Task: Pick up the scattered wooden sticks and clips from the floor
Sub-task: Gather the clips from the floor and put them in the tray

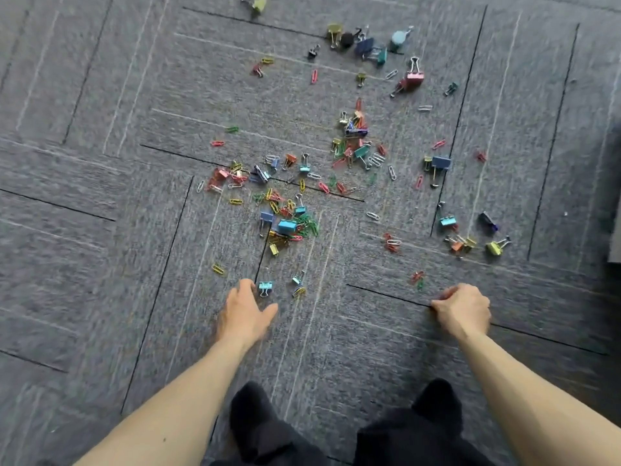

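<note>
Coloured paper clips and binder clips lie scattered over the grey carpet (pixel 100 297), thickest in a heap at the centre (pixel 289 220) and another further back (pixel 356 142). Larger binder clips sit at the far edge (pixel 366 45). My left hand (pixel 243 314) is low over the floor, fingers apart, just left of a small light-blue binder clip (pixel 265 288) and holding nothing. My right hand (pixel 462 309) rests on the carpet with its fingers curled under; whether it holds anything is hidden. A red and green pair of paper clips (pixel 417 279) lies just ahead of it. No wooden sticks are visible.
My knees in dark trousers (pixel 262 425) are at the bottom of the view. A dark object edge (pixel 616 203) stands at the right border. A yellow-green binder clip (pixel 495 247) and a few more clips lie at the right.
</note>
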`<action>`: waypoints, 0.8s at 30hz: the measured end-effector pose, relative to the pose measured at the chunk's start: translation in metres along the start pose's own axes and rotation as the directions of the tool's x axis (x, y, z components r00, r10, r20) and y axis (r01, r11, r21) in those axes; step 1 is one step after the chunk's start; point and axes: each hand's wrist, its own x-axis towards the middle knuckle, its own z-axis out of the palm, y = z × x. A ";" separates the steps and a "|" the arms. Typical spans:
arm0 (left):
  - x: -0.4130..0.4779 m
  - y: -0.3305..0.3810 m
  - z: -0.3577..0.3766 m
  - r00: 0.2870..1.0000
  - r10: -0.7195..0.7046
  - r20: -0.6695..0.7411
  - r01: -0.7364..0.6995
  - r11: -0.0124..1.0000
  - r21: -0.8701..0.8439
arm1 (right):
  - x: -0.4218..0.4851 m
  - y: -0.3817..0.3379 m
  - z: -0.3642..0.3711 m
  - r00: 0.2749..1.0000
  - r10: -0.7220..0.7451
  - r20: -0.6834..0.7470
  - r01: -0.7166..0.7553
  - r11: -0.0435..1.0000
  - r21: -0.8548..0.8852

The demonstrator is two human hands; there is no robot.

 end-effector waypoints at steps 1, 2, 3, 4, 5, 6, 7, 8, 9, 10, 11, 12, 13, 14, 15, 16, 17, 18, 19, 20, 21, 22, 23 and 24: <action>0.005 -0.001 0.005 0.999 0.015 -0.032 -0.015 1.000 -0.019 | -0.003 -0.001 0.004 0.999 0.009 -0.048 -0.007 0.999 0.041; 0.008 -0.001 0.009 0.997 0.035 -0.061 -0.038 0.999 -0.038 | -0.005 0.000 0.007 0.997 0.024 -0.077 -0.018 0.997 0.075; 0.011 0.000 0.013 0.995 0.058 -0.087 -0.063 0.996 -0.057 | -0.005 0.002 0.010 0.995 0.035 -0.092 -0.026 0.994 0.102; 0.012 0.003 0.017 0.992 0.080 -0.102 -0.088 0.993 -0.076 | -0.005 0.002 0.011 0.995 0.036 -0.092 -0.025 0.993 0.119; 0.013 0.006 0.021 0.989 0.103 -0.111 -0.113 0.989 -0.093 | -0.005 0.000 0.012 0.996 0.016 -0.088 -0.005 0.992 0.127; 0.014 0.009 0.024 0.985 0.128 -0.113 -0.140 0.984 -0.110 | -0.003 -0.003 0.012 0.996 -0.020 -0.083 0.031 0.991 0.132; 0.015 0.013 0.026 0.981 0.156 -0.114 -0.170 0.978 -0.123 | -0.003 -0.009 0.013 0.995 -0.070 -0.077 0.080 0.986 0.144; 0.017 0.017 0.026 0.976 0.188 -0.113 -0.202 0.970 -0.132 | -0.003 -0.017 0.014 0.989 -0.133 -0.060 0.142 0.975 0.174; 0.019 0.020 0.026 0.969 0.223 -0.110 -0.237 0.961 -0.141 | -0.005 -0.026 0.015 0.976 -0.215 -0.031 0.217 0.951 0.221; 0.022 0.023 0.025 0.960 0.262 -0.104 -0.276 0.948 -0.156 | -0.007 -0.036 0.016 0.951 -0.308 0.017 0.290 0.914 0.284; 0.024 0.024 0.022 0.946 0.306 -0.106 -0.321 0.930 -0.180 | -0.010 -0.046 0.017 0.916 -0.395 0.071 0.345 0.866 0.361; 0.025 0.023 0.019 0.925 0.352 -0.143 -0.376 0.906 -0.196 | -0.013 -0.054 0.018 0.885 -0.454 0.103 0.374 0.825 0.423; 0.027 0.020 0.016 0.898 0.384 -0.215 -0.424 0.886 -0.188 | -0.013 -0.059 0.021 0.869 -0.486 0.090 0.404 0.804 0.436; 0.029 0.013 0.011 0.871 0.386 -0.302 -0.445 0.881 -0.157 | -0.013 -0.060 0.022 0.867 -0.497 0.041 0.446 0.809 0.384; 0.032 0.004 0.008 0.858 0.354 -0.371 -0.422 0.899 -0.119 | -0.013 -0.059 0.023 0.865 -0.502 -0.023 0.487 0.827 0.280; 0.036 -0.006 0.004 0.870 0.298 -0.393 -0.356 0.931 -0.084 | -0.013 -0.054 0.024 0.864 -0.498 -0.074 0.503 0.850 0.156; 0.039 -0.016 0.001 0.901 0.238 -0.363 -0.272 0.961 -0.043 | -0.013 -0.048 0.025 0.868 -0.489 -0.089 0.495 0.867 0.058; 0.042 -0.025 -0.001 0.934 0.187 -0.304 -0.196 0.981 0.004 | -0.012 -0.042 0.026 0.874 -0.480 -0.074 0.481 0.877 -0.009; 0.044 -0.033 -0.002 0.957 0.155 -0.244 -0.145 0.988 0.058 | -0.012 -0.038 0.028 0.879 -0.475 -0.042 0.473 0.880 -0.047; 0.045 -0.038 -0.001 0.971 0.142 -0.195 -0.122 0.986 0.111 | -0.013 -0.036 0.031 0.876 -0.483 -0.012 0.481 0.874 -0.068; 0.047 -0.040 0.001 0.977 0.142 -0.161 -0.117 0.980 0.158 | -0.013 -0.038 0.034 0.864 -0.503 0.005 0.502 0.861 -0.079; 0.048 -0.039 0.004 0.979 0.149 -0.139 -0.121 0.974 0.192 | -0.014 -0.041 0.038 0.844 -0.536 0.016 0.536 0.840 -0.085; 0.048 -0.035 0.008 0.980 0.157 -0.125 -0.129 0.970 0.208 | -0.016 -0.047 0.042 0.818 -0.574 0.029 0.575 0.814 -0.086; 0.047 -0.030 0.011 0.979 0.170 -0.117 -0.142 0.966 0.215 | -0.019 -0.054 0.046 0.788 -0.613 0.051 0.615 0.785 -0.077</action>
